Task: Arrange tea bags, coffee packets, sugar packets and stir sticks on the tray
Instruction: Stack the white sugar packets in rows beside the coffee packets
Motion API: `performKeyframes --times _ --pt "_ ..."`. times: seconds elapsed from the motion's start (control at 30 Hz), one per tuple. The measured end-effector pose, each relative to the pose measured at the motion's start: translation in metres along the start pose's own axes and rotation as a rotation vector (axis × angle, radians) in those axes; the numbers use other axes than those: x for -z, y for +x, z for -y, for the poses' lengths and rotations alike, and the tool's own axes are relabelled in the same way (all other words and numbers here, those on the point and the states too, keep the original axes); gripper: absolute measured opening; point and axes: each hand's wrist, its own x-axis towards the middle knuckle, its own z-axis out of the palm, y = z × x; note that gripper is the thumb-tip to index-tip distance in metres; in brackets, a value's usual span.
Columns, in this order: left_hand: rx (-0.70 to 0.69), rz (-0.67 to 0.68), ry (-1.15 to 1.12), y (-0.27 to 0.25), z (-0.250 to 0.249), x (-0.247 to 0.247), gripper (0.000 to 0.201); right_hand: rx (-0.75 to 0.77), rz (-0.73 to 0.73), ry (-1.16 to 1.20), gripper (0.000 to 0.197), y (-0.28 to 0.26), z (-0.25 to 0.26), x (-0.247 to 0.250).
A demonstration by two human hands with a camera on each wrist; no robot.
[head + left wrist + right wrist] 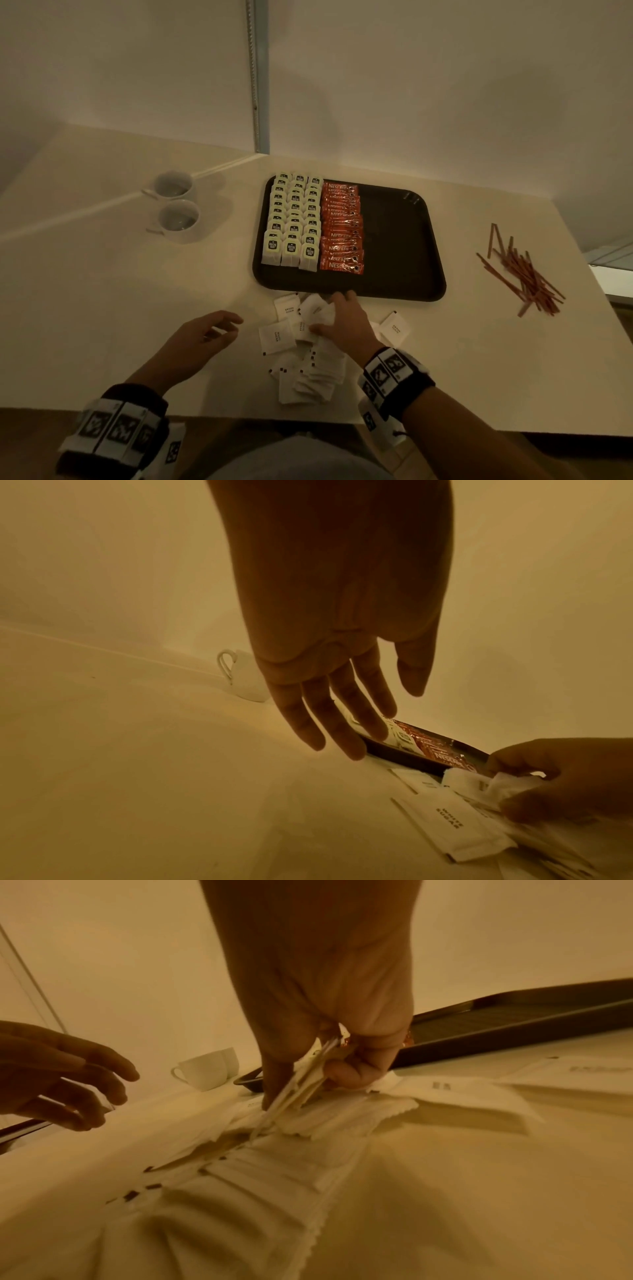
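Right hand pinching, thumb against fingers; left hand apparently relaxed, empty.

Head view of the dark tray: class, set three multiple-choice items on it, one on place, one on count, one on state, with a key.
1. Where do the brown stir sticks lie?
A on the dark rectangular tray
B on the table right of the tray
C in a cup

2. How many white cups stand left of the tray?
A one
B two
C four

3. What is the right hand doing?
A gripping white sugar packets
B resting flat, empty
C holding a cup

Key: 1 B, the sticks lie heaped off the tray; 2 B, two cups stand together; 3 A, its fingers pinch several packets.
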Motion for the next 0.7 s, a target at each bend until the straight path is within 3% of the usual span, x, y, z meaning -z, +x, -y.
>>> performKeyframes --times 0.17,0.37,0.57,0.7 --pt "-0.008 0.003 -0.014 0.003 -0.006 0.005 0.017 0.029 0.046 0.086 0.044 0.001 0.002 0.010" --pt "-0.144 -0.005 -0.156 0.036 -0.051 0.012 0.019 0.118 0.052 0.551 0.040 -0.004 0.037 0.072" --pt "-0.119 0.138 -0.919 0.100 -0.142 0.012 0.064 0.335 -0.118 0.714 0.030 0.007 0.092 0.133" --pt "-0.171 0.188 -1.360 0.123 -0.198 0.018 0.040 0.427 -0.255 0.703 0.030 0.021 0.111 0.151"
